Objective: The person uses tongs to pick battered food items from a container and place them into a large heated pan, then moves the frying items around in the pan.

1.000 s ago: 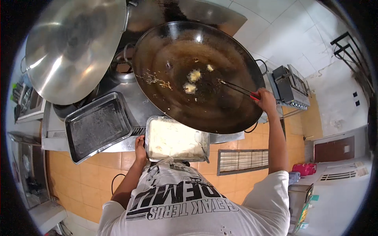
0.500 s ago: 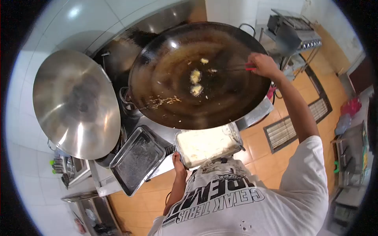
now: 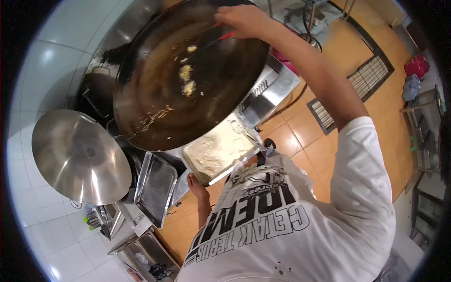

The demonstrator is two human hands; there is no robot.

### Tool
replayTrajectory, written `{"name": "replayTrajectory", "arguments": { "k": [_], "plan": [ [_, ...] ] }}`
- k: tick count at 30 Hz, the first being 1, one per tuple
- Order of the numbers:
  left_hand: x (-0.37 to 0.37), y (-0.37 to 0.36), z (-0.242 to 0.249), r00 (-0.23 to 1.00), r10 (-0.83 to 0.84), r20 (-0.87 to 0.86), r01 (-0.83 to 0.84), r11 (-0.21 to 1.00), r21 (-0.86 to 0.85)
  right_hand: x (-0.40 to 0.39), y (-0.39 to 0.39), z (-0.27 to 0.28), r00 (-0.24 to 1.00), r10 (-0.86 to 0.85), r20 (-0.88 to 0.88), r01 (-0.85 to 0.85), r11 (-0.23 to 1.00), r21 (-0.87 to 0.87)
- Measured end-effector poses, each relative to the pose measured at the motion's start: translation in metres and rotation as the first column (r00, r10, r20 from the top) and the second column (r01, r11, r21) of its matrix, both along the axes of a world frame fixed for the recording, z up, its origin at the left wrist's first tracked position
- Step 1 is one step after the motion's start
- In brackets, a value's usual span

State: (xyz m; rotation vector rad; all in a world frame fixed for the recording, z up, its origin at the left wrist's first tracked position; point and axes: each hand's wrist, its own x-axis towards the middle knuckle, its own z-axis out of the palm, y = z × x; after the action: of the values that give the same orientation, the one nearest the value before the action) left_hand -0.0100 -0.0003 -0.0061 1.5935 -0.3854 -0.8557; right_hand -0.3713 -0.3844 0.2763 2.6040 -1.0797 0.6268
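My right hand [image 3: 239,21] is closed on the red handles of tongs [image 3: 212,43], whose dark tips reach over the large dark wok [image 3: 225,80]. Several small yellowish fried pieces [image 3: 186,73] lie in the middle of the wok, and pale crumbs [image 3: 154,117] are scattered at its lower left. Below the wok, a tray of creamy pale batter [image 3: 218,148] stands close to my body. My left hand [image 3: 197,187] is at that tray's lower left corner, its fingers against the edge and partly hidden.
A large shiny metal lid or pan [image 3: 80,157] leans at the left. Beside it is an empty rectangular metal tray [image 3: 155,185]. A floor grate [image 3: 371,82] lies in the orange tiles at the right, with a red bag [image 3: 416,66] beyond it.
The view has turned and shifted, so the wok now appears further left and higher. My right hand with the tongs is nearer the wok's upper edge. The fried pieces remain in the wok.
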Motion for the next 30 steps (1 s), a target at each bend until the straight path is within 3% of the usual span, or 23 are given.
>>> {"name": "replayTrajectory", "arguments": {
  "k": [6,9,12,21,27,30],
  "plan": [
    [-0.016,-0.007,0.032,0.995,-0.043,-0.089,0.048,0.998,0.049,0.005,-0.001,-0.006,0.996,0.081,0.032,-0.079,0.995,-0.061],
    [-0.004,-0.006,0.014,0.997,-0.009,-0.072,0.01,1.0,0.012,0.01,0.005,-0.009,0.998,0.06,0.001,-0.06,0.997,-0.038],
    [-0.004,-0.001,0.012,0.984,-0.18,0.015,0.18,0.974,-0.137,0.011,0.013,-0.008,0.997,0.022,-0.073,-0.019,0.999,0.038],
    [0.012,0.0,0.002,0.973,-0.227,0.028,0.229,0.964,-0.137,-0.007,0.014,-0.008,0.999,0.044,-0.019,-0.044,0.999,-0.018],
    [0.007,-0.001,0.007,0.986,-0.169,-0.004,0.166,0.974,-0.155,-0.019,0.002,-0.007,0.998,0.063,0.019,-0.062,0.997,-0.05],
    [-0.001,-0.004,0.01,0.989,-0.133,0.06,0.141,0.977,-0.16,-0.024,0.001,0.009,0.998,0.058,-0.007,-0.058,0.997,-0.045]
  ]
}}
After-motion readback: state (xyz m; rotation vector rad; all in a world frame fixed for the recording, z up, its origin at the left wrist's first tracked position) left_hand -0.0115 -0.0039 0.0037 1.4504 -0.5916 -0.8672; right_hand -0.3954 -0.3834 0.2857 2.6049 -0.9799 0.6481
